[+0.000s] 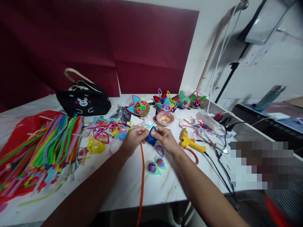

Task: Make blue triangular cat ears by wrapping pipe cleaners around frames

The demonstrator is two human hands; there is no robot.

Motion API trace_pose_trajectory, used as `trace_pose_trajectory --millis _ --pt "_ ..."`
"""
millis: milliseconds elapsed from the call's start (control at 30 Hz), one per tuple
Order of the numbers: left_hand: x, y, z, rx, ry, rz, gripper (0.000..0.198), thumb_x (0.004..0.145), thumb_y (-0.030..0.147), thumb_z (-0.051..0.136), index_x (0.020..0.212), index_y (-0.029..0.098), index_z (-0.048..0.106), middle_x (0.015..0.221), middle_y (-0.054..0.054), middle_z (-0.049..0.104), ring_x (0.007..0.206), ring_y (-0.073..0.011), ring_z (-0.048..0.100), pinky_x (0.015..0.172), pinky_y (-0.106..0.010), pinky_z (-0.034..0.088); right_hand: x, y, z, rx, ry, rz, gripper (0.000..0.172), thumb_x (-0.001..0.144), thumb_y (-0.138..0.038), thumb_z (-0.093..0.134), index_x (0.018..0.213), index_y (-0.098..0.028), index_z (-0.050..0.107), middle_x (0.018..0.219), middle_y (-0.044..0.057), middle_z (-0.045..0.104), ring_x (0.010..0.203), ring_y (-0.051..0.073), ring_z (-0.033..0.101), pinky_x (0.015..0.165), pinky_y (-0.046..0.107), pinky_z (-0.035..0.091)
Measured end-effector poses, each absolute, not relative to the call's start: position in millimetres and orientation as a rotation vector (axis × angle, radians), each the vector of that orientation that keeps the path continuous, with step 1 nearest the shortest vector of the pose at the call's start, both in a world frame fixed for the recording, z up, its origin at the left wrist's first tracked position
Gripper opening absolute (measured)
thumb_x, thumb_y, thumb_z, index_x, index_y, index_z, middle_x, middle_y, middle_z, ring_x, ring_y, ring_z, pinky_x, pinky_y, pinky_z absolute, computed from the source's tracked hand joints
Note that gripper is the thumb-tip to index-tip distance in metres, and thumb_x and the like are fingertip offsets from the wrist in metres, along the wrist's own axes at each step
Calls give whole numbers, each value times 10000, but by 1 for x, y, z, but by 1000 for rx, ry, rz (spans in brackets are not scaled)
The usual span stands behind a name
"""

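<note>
"So, how do the two hands stand?"

"Both are closed up. The left hand (135,138) has its fingertips pinched at the left edge of a blue piece (151,141). The right hand (167,138) grips its other side, thumb on the front, fingers curled behind."

"And the orange strip (142,170)?"

"It hangs from just under the left fingertips, down past the table edge. I cannot tell whether they grip it too."

"What lies nearby?"

"Nearer the body than the hands, a purple loop (163,151) and two leaf-shaped pieces (153,168). Right of the right hand, a yellow glue gun (193,144). Well left of the left hand, fuzzy sticks (54,138). Beyond both hands, colourful animal heads (141,108)."
</note>
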State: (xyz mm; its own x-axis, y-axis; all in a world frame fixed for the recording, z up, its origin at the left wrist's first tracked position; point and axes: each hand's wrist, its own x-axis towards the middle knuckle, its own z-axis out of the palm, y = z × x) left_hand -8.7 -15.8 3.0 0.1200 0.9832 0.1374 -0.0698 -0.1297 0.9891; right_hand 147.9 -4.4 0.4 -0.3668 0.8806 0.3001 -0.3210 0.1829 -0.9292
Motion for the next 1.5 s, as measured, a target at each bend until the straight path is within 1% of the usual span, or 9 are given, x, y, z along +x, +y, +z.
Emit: trace_pose_trajectory --millis 100,233,500,733,933,1067,1233,1400,1500 --pt "-8 -17 5 1579 1182 1358 207 747 344 638 779 139 645 577 10 591 511 -105 529 500 -206 418 148 -2 -1 -603 -1377 1406 280 696 -415 704 729 -162 589 666 -14 557 608 107 483 603 242 386" --pt "-6 -22 3 1803 1288 1399 201 788 326 581 821 150 672 713 -27 670 639 -144 617 602 -229 483 149 -2 -1 -634 -1381 1379 268 700 -408 697 733 -162 597 650 -26 525 593 98 450 584 234 354" --pt "-1 -22 2 1719 1253 1462 197 712 300 658 819 135 656 708 -46 695 647 -166 659 611 -240 524 151 0 -1 -666 -1454 1342 247 714 -405 667 755 -168 608 629 -34 496 572 95 407 557 233 320" --pt "-2 -22 3 1705 1296 1448 181 714 308 652 801 150 662 687 -35 685 642 -164 648 608 -241 508 153 3 -7 -674 -1518 1227 214 718 -360 682 800 -176 613 644 -26 510 594 104 422 579 239 344" --pt "-4 -22 -1 1690 1308 1450 157 697 295 662 792 172 683 705 -34 687 639 -170 631 629 -253 490 153 3 -8 -681 -1504 1208 232 707 -366 693 816 -189 591 677 -15 527 626 118 455 598 249 374" --pt "-4 -22 -2 1736 1312 1434 131 715 275 637 787 173 677 709 -30 678 641 -161 618 631 -246 479 153 2 -6 -687 -1505 1203 222 705 -350 694 813 -185 592 680 -12 530 632 119 455 590 247 371" --pt "-3 -22 -1 1708 1314 1414 134 725 297 629 754 168 656 677 -15 644 627 -147 593 605 -231 460 152 1 -5 -664 -1508 1201 213 700 -320 703 822 -188 589 678 -23 520 626 110 448 590 240 366" --pt "-2 -18 1 1455 1277 1466 179 704 326 646 746 154 628 623 7 609 580 -127 560 541 -214 438 151 2 -4 -675 -1472 1290 320 655 -345 738 887 -190 580 657 -37 536 602 103 482 605 245 390" --pt "-1 -16 2 1299 1245 1463 238 664 349 688 762 141 623 605 12 600 539 -115 541 495 -208 422 152 4 -4 -729 -1423 1338 310 639 -396 736 815 -183 597 618 -30 556 570 105 492 576 251 401"
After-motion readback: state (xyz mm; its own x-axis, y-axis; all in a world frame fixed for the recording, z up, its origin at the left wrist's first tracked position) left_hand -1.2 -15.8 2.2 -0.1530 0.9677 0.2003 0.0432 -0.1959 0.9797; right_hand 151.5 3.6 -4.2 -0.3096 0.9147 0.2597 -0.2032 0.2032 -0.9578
